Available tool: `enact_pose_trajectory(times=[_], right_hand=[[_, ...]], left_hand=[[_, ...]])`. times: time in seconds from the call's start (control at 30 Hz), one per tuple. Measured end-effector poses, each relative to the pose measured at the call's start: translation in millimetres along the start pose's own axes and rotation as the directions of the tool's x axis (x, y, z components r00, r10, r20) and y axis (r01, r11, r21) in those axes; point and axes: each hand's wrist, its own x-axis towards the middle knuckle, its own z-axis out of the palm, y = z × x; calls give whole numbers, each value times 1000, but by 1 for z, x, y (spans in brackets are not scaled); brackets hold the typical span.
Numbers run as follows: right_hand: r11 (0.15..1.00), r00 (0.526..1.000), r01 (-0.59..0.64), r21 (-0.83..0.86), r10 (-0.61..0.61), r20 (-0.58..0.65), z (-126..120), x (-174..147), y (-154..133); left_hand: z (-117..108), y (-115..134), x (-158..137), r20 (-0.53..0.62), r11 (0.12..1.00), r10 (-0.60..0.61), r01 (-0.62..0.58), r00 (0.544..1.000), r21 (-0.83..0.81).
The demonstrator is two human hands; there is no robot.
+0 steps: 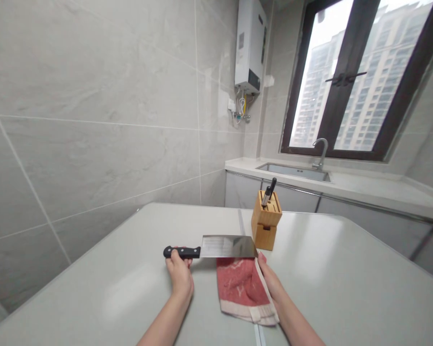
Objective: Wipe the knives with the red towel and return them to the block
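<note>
My left hand (180, 270) is closed around the black riveted handle of a cleaver (227, 246). The broad steel blade points right and is held above the table, its flat side facing me. Below and behind the blade's right end, my right hand (269, 278) grips a red cloth (241, 283) with a pale border. The cloth hangs down toward me, its upper edge meeting the lower edge of the blade near the tip. Some fingers of my right hand are hidden by the cloth and blade.
A wooden knife block (266, 221) with a few dark-handled tools in it stands just beyond the blade tip on the pale table (130, 278). Farther back are a counter with a sink (296, 171), a faucet (323, 151), a window and a wall-mounted water heater (250, 45).
</note>
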Motion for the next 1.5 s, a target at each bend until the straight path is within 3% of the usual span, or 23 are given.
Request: enact_pose_trajectory(times=[0.1, 0.3, 0.47, 0.57, 0.67, 0.83, 0.9, 0.93, 1.07, 1.13, 1.27, 1.4, 1.5], right_hand=[[992, 992, -124, 9, 124, 22, -2, 0, -3], [993, 998, -63, 95, 60, 37, 5, -6, -14], [987, 1000, 3, 159, -7, 19, 3, -6, -16], [978, 999, 20, 206, -26, 26, -6, -3, -16], [973, 998, -39, 227, 27, 55, -12, -1, -17], [959, 994, -96, 266, 81, 68, -10, -2, -19], [955, 994, -107, 276, 93, 63, -7, -3, -19], [955, 993, -109, 276, 96, 61, -6, -4, -19], [966, 990, -124, 229, 107, 87, -2, -6, -16], [972, 993, -98, 213, 80, 90, -3, -5, -13], [963, 999, 32, 268, -34, 0, -6, -3, -8], [951, 999, 18, 308, -29, 31, -5, -4, -6], [949, 998, -1, 315, -21, 67, -1, -8, -5]], left_hand=[[-2, -2, -6, 78, 1000, 2, -3, 997, 8], [-6, -5, -4, 125, 1000, -11, 14, 992, -20], [-10, -4, 3, 135, 990, -140, 139, 981, 11], [-13, -4, 5, 163, 960, -281, 275, 946, 55], [-14, -3, 9, 213, 918, -397, 383, 893, 103], [-19, 11, 19, 326, 869, -494, 457, 806, 189], [-24, 22, 24, 405, 835, -550, 475, 731, 276], [-26, 29, 25, 454, 810, -587, 482, 670, 334], [-35, 50, 26, 601, 694, -715, 465, 356, 550], [-37, 53, 24, 629, 668, -737, 416, 249, 618], [-35, 50, 21, 660, 667, -742, 230, 118, 709], [-32, 42, 22, 643, 643, -766, 15, -13, 766], [-33, 33, 23, 641, 642, -766, -26, -55, 766]])
